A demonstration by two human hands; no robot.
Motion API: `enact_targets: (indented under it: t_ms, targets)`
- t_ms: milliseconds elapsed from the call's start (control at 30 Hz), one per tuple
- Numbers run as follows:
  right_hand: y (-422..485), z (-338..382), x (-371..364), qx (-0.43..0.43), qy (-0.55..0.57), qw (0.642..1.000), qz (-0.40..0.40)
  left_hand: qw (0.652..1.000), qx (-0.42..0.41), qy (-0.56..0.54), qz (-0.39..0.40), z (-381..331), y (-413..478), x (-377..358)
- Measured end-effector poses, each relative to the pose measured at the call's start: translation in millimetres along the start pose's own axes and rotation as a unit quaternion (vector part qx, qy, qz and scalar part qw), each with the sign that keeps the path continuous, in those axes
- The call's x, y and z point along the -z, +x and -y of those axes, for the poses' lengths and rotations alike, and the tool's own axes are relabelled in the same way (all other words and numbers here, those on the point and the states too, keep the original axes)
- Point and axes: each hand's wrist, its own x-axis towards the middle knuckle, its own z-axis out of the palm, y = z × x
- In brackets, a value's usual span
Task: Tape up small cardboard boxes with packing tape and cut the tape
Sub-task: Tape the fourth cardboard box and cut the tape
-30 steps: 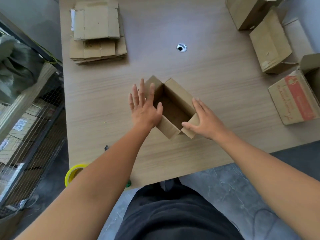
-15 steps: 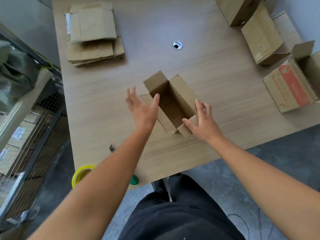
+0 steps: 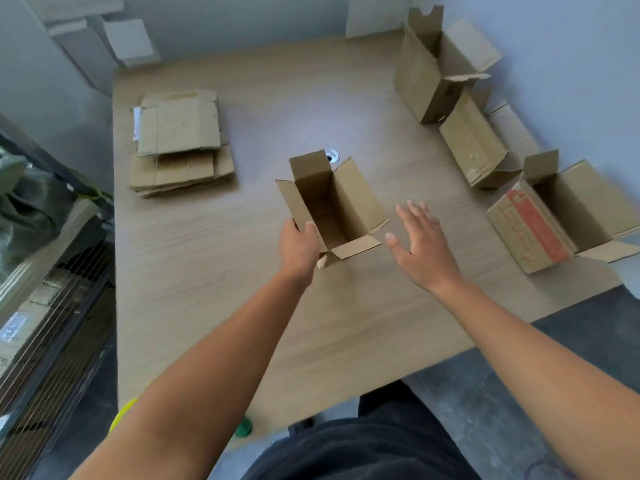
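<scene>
Tape roll: a yellow sliver (image 3: 119,417) shows at the lower left, at the table's near corner. My left forearm hides most of it.
Green item: a small green thing (image 3: 243,427) sits at the table's near edge, low in the frame. I cannot tell what it is.
Table: pale wood-grain top (image 3: 207,271), filling the middle of the frame.
Left hand: my left hand (image 3: 299,247) grips the small box by its near left wall. The thumb is hooked over the rim and the fingers are curled round the outside.
Right hand: my right hand (image 3: 420,244) is flat and spread, fingers straight, holding nothing. It is just right of the box and apart from its flaps.
Small box: the small box (image 3: 332,206) stands upright at centre frame, top open, all four flaps splayed outward.
Cable hole: a round hole (image 3: 333,156) in the tabletop, just behind the box.
Flat cardboard: a stack of flattened boxes (image 3: 180,143) lies at the upper left.
Red-printed box: an open carton with red print (image 3: 540,233) at the right edge.
Far boxes: one plain box lying on its side (image 3: 474,147) and a taller open one (image 3: 429,74) behind it, upper right.
</scene>
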Motion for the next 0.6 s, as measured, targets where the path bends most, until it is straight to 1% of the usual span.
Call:
enact_targets:
  t_ms: [133, 200, 367, 467, 533, 600]
  targets:
    - [79.2, -39.7, 46.1, 0.002, -0.03, 0.999, -0.013, 0.999, -0.039, 0.006, 0.004, -60.7, 59.2, -69.8]
    - [125.3, -60.1, 68.8, -0.001, -0.038, 0.999, -0.021, 0.999, -0.043, 0.005, 0.01, -95.3, 91.2, -113.1]
    - [242.6, -120.2, 117.0, -0.007, -0.031, 0.999, -0.043, 0.998, 0.017, -0.055, 0.013, -166.7, 181.3, -223.1]
    - [308.2, -160.1, 127.1, 0.019, -0.053, 0.997, -0.055, 0.998, 0.026, -0.056, 0.002, -187.5, 240.8, -281.0]
    - [344.6, -179.5, 127.2, 0.039, -0.062, 0.996, -0.055, 0.999, 0.024, -0.028, -0.011, -191.6, 273.3, -310.5]
    - [366.2, -187.1, 124.6, 0.056, -0.07, 0.995, -0.05, 1.0, 0.021, 0.002, -0.006, -190.0, 293.2, -328.1]
